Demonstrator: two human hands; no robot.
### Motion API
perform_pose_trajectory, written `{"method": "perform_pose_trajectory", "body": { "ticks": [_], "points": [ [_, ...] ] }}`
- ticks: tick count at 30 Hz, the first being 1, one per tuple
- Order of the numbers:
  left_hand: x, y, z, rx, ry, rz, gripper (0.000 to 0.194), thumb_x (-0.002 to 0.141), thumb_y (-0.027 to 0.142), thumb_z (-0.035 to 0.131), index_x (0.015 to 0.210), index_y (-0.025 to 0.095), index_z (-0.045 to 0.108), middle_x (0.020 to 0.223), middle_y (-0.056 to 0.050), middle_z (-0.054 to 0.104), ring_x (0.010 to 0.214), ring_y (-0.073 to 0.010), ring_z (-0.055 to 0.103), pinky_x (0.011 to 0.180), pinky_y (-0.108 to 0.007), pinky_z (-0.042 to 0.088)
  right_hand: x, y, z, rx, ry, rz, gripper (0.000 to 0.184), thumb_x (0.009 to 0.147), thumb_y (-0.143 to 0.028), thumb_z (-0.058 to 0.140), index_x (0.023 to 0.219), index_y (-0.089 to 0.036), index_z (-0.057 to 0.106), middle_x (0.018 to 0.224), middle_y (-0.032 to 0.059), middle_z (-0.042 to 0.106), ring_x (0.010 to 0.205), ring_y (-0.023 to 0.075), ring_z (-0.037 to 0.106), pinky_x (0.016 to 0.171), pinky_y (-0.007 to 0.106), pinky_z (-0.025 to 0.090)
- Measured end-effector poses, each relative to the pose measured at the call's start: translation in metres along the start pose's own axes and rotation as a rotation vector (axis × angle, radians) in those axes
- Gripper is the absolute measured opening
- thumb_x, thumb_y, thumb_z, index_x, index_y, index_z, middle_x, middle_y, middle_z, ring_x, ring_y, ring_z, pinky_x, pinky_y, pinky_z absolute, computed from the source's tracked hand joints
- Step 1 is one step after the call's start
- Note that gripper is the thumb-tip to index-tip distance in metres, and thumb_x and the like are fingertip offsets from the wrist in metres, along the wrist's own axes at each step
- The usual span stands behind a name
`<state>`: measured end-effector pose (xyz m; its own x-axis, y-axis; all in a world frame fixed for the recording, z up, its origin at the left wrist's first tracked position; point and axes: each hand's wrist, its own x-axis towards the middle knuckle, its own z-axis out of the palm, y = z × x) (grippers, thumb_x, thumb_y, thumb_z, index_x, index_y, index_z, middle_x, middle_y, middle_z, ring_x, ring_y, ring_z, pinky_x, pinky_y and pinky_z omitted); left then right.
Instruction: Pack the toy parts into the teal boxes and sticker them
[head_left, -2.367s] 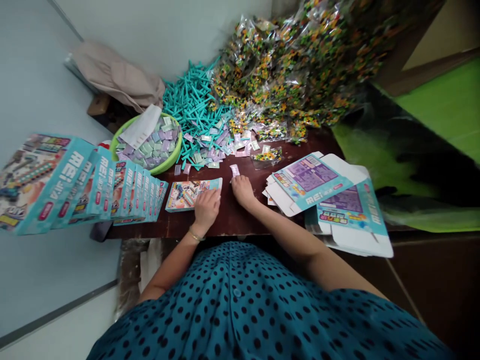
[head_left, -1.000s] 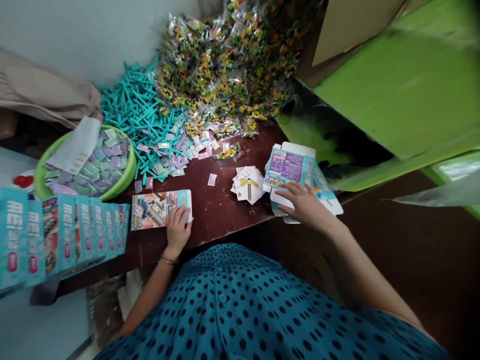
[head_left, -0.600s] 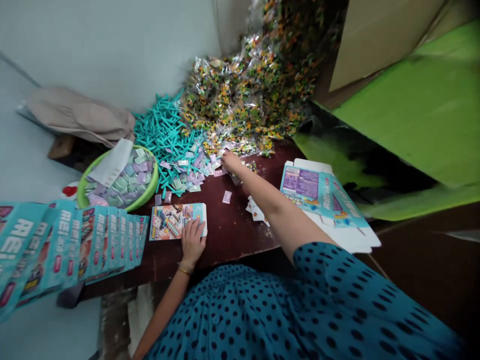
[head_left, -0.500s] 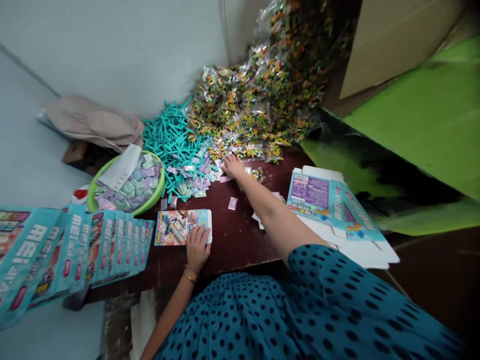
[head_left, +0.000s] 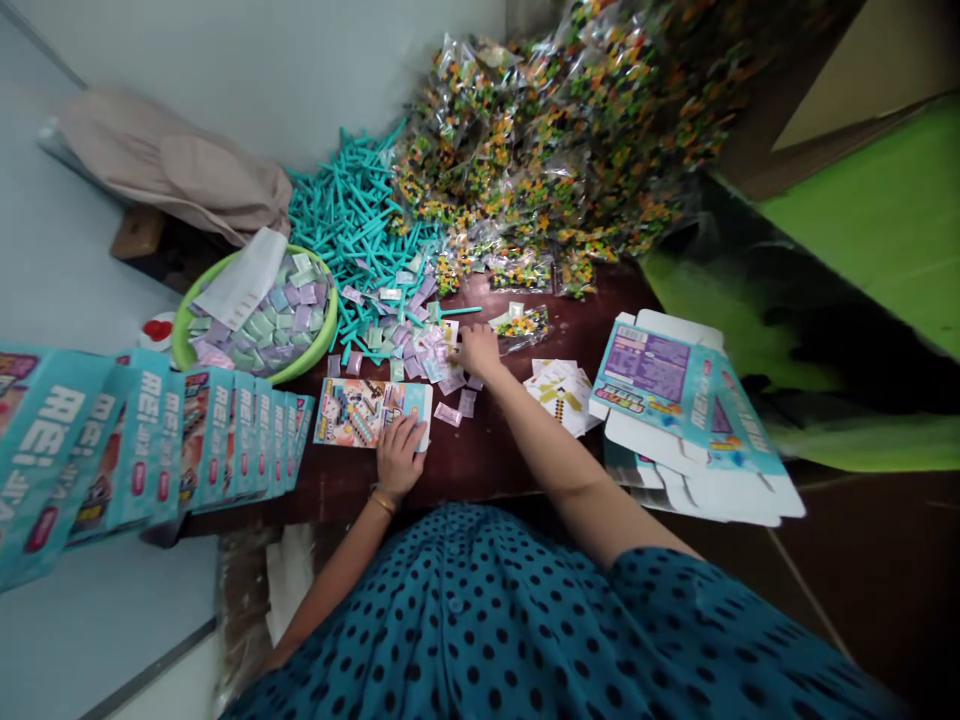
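Boxes (head_left: 206, 430) stand formed; cartons (head_left: 649, 362) lie flat, unfolded — left hand (head_left: 401, 452) unclenched atop flat box (head_left: 349, 412), right hand (head_left: 480, 352) at sachets (head_left: 411, 340), grip unclear.

The dark red worktop (head_left: 480, 470) carries printed boxes (head_left: 356, 412), a green basket (head_left: 304, 370), teal sticks (head_left: 349, 215), small packets (head_left: 409, 345), bagged pieces (head_left: 517, 165), cards (head_left: 559, 395) and flattened cartons (head_left: 649, 370).

We seem to be in a small packing workshop. On our dark table (head_left: 466, 466), the same goods lie in bulk: teal sticks (head_left: 345, 210) in a heap, tiny packets (head_left: 409, 342) loose and in a green basin (head_left: 324, 342), and piled clear bags (head_left: 540, 140) of coloured pieces. We have flat printed cartons (head_left: 675, 390) at one end, matching boxes (head_left: 240, 430) lined up at the other.
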<state>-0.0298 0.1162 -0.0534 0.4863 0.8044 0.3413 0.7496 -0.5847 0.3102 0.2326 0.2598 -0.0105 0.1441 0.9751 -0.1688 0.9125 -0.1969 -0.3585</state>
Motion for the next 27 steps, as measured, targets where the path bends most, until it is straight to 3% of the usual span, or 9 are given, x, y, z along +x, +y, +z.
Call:
{"method": "perform_pose_trajectory", "body": {
  "ticks": [3,5,9,14,17,21,24,27],
  "points": [
    [0.0,0.003,-0.015,-0.046,0.038,0.009,0.034,0.096,0.023,0.058,0.128,0.024,0.071,0.133,-0.011,0.071,0.129,-0.0288,0.062,0.109,-0.047,0.044,0.021,0.002,-0.007,0.042,-0.058,0.014,0.037,0.075,-0.032,0.085,0.101,-0.01,0.074,0.109,0.0234,0.072,0.116,0.037,0.058,0.101,0.046,0.043],
    [0.0,0.005,-0.031,-0.079,0.106,0.005,0.031,0.098,0.023,0.058,0.126,0.023,0.071,0.13,-0.01,0.072,0.127,-0.0271,0.063,0.109,-0.047,0.045,0.019,0.004,-0.006,0.088,-0.063,0.014,0.026,0.073,-0.03,0.086,0.088,-0.014,0.074,0.1,0.0189,0.075,0.11,0.0335,0.061,0.096,0.042,0.046],
    [0.002,0.009,-0.064,-0.165,0.253,-0.019,0.029,0.099,0.021,0.057,0.126,0.022,0.069,0.126,-0.01,0.073,0.126,-0.0249,0.064,0.109,-0.045,0.047,-0.005,0.017,0.0,0.242,-0.017,0.023,0.014,0.084,-0.029,0.074,0.088,-0.016,0.072,0.093,0.0124,0.076,0.092,0.0243,0.066,0.083,0.033,0.049],
    [0.005,0.011,-0.086,-0.255,0.31,-0.063,0.028,0.101,0.023,0.055,0.126,0.022,0.068,0.126,-0.01,0.073,0.125,-0.024,0.064,0.11,-0.045,0.048,-0.029,0.038,-0.008,0.457,0.039,0.003,0.031,0.091,-0.036,0.063,0.113,-0.015,0.069,0.102,0.0088,0.077,0.084,0.0185,0.068,0.075,0.028,0.051],
    [0.009,0.012,-0.089,-0.262,0.318,-0.118,0.028,0.102,0.027,0.054,0.125,0.022,0.069,0.126,-0.009,0.073,0.125,-0.0239,0.064,0.111,-0.046,0.048,-0.033,0.047,-0.022,0.515,0.054,-0.006,0.037,0.088,-0.051,0.065,0.091,-0.015,0.073,0.089,0.0084,0.077,0.075,0.0182,0.066,0.069,0.028,0.048],
    [0.017,0.014,-0.091,-0.266,0.343,-0.145,0.026,0.102,0.028,0.053,0.121,0.022,0.07,0.125,-0.01,0.073,0.122,-0.0238,0.065,0.11,-0.047,0.049,-0.04,0.05,-0.033,0.573,0.087,0.021,0.054,0.076,-0.07,0.071,0.066,-0.018,0.064,0.067,0.0046,0.068,0.062,0.0155,0.056,0.06,0.028,0.039],
    [0.022,0.017,-0.093,-0.29,0.36,-0.137,0.025,0.102,0.028,0.053,0.121,0.022,0.07,0.125,-0.009,0.072,0.121,-0.0233,0.066,0.109,-0.046,0.05,-0.046,0.052,-0.034,0.586,0.134,0.017,0.058,0.079,-0.074,0.066,0.062,-0.019,0.06,0.063,0.0028,0.064,0.063,0.0158,0.055,0.062,0.028,0.039],
    [0.024,0.019,-0.093,-0.295,0.36,-0.117,0.026,0.102,0.026,0.054,0.122,0.023,0.069,0.124,-0.009,0.072,0.121,-0.0235,0.066,0.109,-0.046,0.05,-0.05,0.055,-0.032,0.575,0.138,0.0,0.052,0.086,-0.068,0.059,0.07,-0.019,0.067,0.073,0.0051,0.071,0.073,0.02,0.062,0.07,0.03,0.046]
  ]
}}
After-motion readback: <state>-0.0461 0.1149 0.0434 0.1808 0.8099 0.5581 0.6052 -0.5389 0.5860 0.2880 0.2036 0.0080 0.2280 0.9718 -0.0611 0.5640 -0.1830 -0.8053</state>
